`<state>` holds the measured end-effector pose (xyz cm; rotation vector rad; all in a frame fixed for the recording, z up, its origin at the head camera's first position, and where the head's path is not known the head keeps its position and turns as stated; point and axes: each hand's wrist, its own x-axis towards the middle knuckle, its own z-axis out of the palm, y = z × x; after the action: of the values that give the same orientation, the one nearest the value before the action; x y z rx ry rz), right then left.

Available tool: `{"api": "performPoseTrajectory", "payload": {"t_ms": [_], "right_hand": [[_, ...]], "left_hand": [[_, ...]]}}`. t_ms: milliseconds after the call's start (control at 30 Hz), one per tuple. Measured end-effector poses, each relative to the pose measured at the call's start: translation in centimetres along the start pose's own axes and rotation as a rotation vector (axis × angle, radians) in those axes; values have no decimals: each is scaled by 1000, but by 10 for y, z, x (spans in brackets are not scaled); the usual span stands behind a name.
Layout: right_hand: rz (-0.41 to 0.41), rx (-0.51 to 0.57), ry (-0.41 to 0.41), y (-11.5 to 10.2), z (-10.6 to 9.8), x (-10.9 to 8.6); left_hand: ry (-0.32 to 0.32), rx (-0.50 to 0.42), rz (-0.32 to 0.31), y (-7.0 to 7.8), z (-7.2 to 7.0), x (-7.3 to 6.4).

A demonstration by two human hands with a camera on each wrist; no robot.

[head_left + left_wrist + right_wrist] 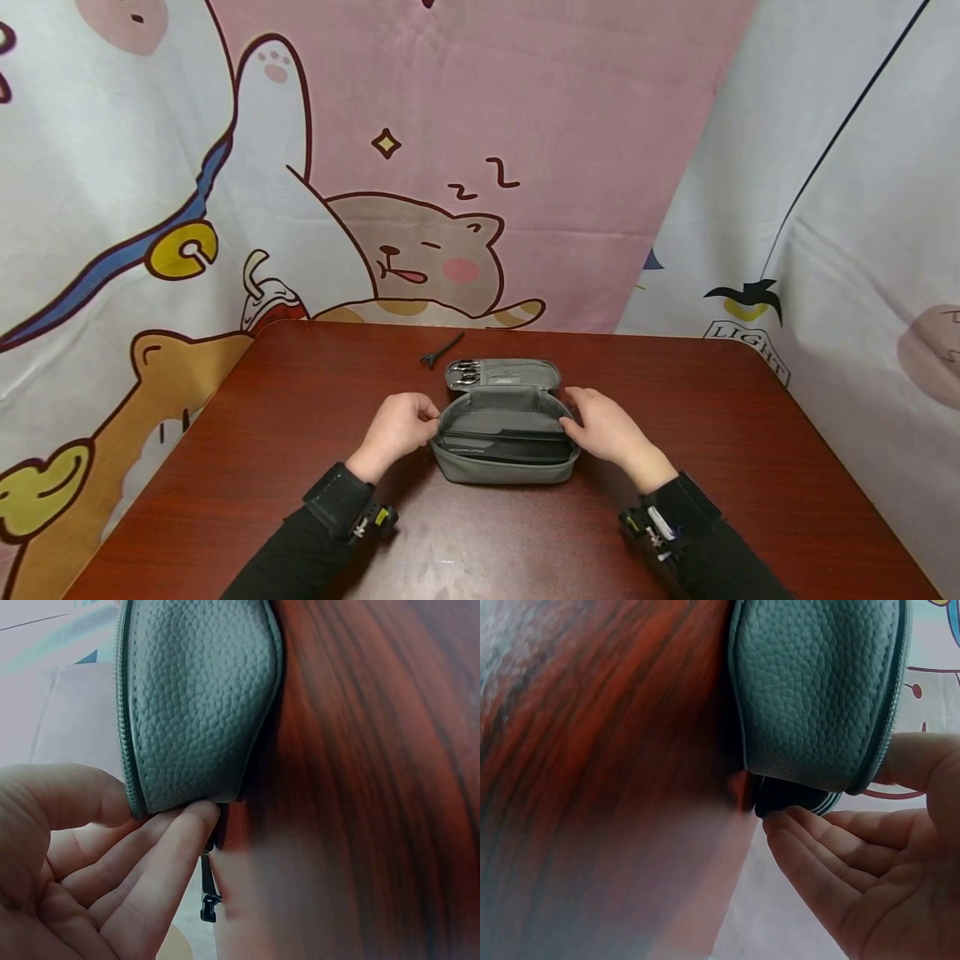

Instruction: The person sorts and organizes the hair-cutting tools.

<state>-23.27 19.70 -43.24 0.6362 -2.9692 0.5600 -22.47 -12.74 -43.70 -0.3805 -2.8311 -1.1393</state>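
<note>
An unzipped grey-green case (504, 473) with a pebbled surface stands on the table. Its lid (517, 375) is folded back, and a pocket at the lid's left end holds several shiny metal tools (466, 372), too small to name. Inside lies a long black flat thing (517, 448) with faint lettering. My left hand (400, 427) pinches the case's left end, thumb at the zipper rim (126, 727) and fingers against the outer wall. At the right end my right hand (606, 425) grips the rim, thumb on the zipper edge, fingers behind the case.
Behind the case, a slim dark hair-clip-like thing (441, 350) lies on the reddish-brown table (315, 383). Printed cloth (585, 167) with cartoon animals hangs along the table's back and sides.
</note>
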Motion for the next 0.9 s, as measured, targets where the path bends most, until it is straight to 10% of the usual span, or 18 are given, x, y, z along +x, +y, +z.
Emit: {"api": "performPoseTrajectory", "payload": {"t_ms": [900], "right_hand": [[12,14,78,0,13,3]], "left_hand": [[121,59,-45,0,-7,12]]}}
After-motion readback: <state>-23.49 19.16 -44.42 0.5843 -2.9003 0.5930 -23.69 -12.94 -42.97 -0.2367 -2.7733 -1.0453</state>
